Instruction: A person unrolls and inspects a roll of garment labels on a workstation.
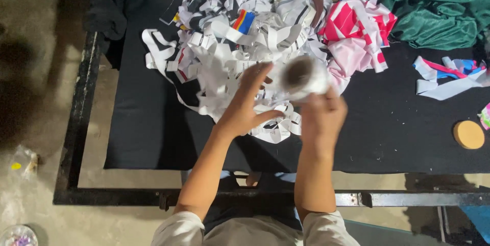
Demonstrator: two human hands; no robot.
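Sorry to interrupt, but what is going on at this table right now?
A person stands at a black table. Their right hand holds a white roll of strip material, while the left hand touches the heap of white strips beside it. Pink-and-white fabric lies further right.

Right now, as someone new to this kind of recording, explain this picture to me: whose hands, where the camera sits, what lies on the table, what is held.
There is no machine here. One camera, worn on a person's head, looks down at their two bare hands. The right hand holds a roll of white strip, its hollow core facing the camera. The left hand is open, fingers spread beside the roll over a pile of strips. All this lies on a black cloth on a metal-framed table. Further off: pink cloth, green cloth and a round tan disc.
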